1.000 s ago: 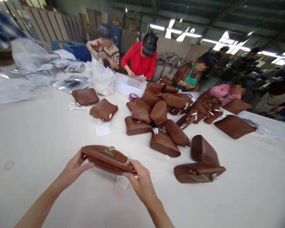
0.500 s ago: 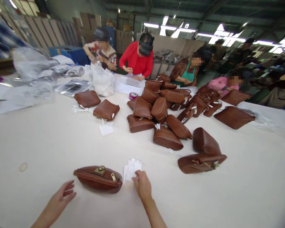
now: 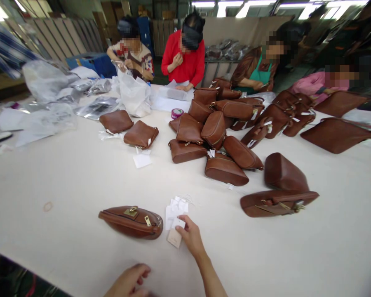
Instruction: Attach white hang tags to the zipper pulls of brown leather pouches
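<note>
My right hand (image 3: 191, 237) pinches a hang tag (image 3: 174, 236) with a white upper part and a beige lower part. Under and beyond it lies a small pile of white tags (image 3: 177, 205) with thin strings. Just left of the pile, a small brown leather bag (image 3: 131, 225) rests on the table, its gold clasp and zipper pull showing. Lower down, near the front edge of the picture, my left hand (image 3: 131, 280) hovers with loosely bent fingers apart and nothing in it. Part of that hand is cut off by the frame.
Several brown bags (image 3: 214, 130) are heaped mid-table, with two more bags (image 3: 280, 203) at the right. A purple tape roll (image 3: 177, 113) sits behind. Clear plastic bags (image 3: 132, 99) fill the far left. Co-workers (image 3: 184, 53) work along the far side. A rubber band (image 3: 48, 206) lies left.
My right hand has picked a tag from the pile and drawn it slightly toward me. My left hand has moved right and nearer to me, away from the bag's left end. The view has tilted down.
</note>
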A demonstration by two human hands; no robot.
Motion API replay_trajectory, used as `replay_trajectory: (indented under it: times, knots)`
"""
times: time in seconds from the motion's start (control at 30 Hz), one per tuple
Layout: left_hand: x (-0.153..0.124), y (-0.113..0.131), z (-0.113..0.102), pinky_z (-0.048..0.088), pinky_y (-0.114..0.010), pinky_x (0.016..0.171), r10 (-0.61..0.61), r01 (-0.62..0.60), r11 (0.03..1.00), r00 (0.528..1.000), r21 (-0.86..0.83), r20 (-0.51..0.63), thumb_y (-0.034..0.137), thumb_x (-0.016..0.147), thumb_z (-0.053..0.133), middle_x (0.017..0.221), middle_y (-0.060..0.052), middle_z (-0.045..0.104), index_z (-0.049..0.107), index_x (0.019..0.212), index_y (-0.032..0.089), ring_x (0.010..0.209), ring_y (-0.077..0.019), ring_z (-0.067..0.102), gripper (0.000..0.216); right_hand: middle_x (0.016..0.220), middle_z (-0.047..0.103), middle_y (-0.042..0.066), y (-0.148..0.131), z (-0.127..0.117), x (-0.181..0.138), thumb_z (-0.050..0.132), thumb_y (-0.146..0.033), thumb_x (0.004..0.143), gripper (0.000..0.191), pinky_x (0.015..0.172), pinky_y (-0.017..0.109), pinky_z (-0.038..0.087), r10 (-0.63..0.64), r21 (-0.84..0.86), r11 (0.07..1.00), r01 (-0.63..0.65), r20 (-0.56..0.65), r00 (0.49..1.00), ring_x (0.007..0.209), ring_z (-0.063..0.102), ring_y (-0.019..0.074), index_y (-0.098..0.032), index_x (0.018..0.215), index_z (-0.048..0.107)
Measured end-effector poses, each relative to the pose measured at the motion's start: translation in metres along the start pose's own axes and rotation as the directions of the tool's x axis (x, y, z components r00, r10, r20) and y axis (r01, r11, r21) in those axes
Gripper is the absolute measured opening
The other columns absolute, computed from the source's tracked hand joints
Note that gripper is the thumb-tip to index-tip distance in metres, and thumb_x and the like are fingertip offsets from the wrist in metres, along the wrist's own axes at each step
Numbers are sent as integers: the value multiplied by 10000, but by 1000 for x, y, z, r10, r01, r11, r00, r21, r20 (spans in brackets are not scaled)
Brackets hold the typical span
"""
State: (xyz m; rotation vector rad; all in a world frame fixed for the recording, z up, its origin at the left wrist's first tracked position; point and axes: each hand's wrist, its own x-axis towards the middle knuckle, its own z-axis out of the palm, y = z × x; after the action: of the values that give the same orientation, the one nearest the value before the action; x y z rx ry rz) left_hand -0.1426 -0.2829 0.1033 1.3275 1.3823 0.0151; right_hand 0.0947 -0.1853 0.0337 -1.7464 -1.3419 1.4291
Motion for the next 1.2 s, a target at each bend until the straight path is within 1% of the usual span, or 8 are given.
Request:
replay_trajectory:
  times: [0.1, 0.2, 0.37, 0.47, 0.63, 0.87, 1.1, 1.2]
  knots:
    - [16, 29, 5, 481, -328, 853, -29, 29, 995, 1000, -98, 2, 237, 684, 522, 1126, -98, 657, 620, 1081, 156, 1024, -246, 596, 416, 773, 646, 15, 12, -11, -20, 583, -468, 730, 330, 669, 312, 432, 12, 215, 976, -20, 38, 999, 688, 544, 194, -201, 920, 619]
    - [41, 45, 20, 425, -398, 965, -64, 43, 939, 997, -340, -49, 271, 632, 585, 1201, -131, 638, 618, 1102, 143, 1110, -293, 560, 488, 748, 641, 6, 19, -19, -43, 588, -548, 734, 363, 611, 294, 418, 41, 386, 919, -74, 94, 995, 649, 541, 178, -205, 854, 582]
    - [69, 67, 50, 462, -433, 922, -21, 115, 703, 990, -702, 140, 276, 593, 617, 1050, -121, 713, 662, 1043, 134, 1033, -299, 627, 474, 632, 591, -41, 28, -23, -81, 680, -497, 737, 321, 584, 257, 381, 91, 596, 780, -188, 189, 978, 574, 499, 130, -203, 810, 575]
    - [70, 82, 60, 482, -406, 871, -21, 139, 595, 987, -792, 157, 245, 588, 616, 989, -102, 728, 683, 1038, 136, 966, -268, 645, 468, 685, 639, -33, 33, -24, -97, 729, -447, 729, 295, 632, 250, 393, 113, 728, 646, -230, 207, 972, 632, 530, 127, -197, 822, 603]
    - [62, 99, 66, 488, -358, 794, -29, 131, 610, 989, -781, 144, 236, 590, 667, 897, -93, 738, 729, 980, 114, 840, -235, 652, 414, 691, 649, -30, 35, -31, -105, 766, -430, 704, 302, 637, 248, 391, 113, 726, 649, -227, 203, 973, 630, 528, 121, -183, 824, 640]
    - [54, 100, 70, 459, -315, 678, -126, 126, 729, 991, -673, 50, 451, 645, 688, 811, -56, 704, 732, 918, 132, 758, -210, 623, 422, 651, 646, -49, 38, -33, -109, 806, -437, 661, 346, 594, 240, 379, 88, 738, 633, -232, 229, 969, 577, 523, 108, -197, 789, 594]
    - [57, 91, 74, 398, -281, 628, -75, 32, 808, 996, -588, -50, 365, 628, 664, 647, 7, 611, 669, 728, 138, 615, -148, 522, 248, 651, 641, -46, 36, -27, -115, 826, -408, 634, 322, 612, 243, 385, 63, 771, 589, -243, 257, 964, 604, 521, 111, -194, 747, 614]
    - [56, 90, 74, 373, -272, 646, -18, -53, 866, 990, -498, -138, 315, 631, 653, 644, 17, 567, 620, 657, 157, 666, -153, 496, 164, 644, 623, -46, 34, -24, -116, 830, -399, 629, 301, 628, 251, 395, 48, 757, 613, -228, 252, 967, 624, 518, 119, -194, 734, 636]
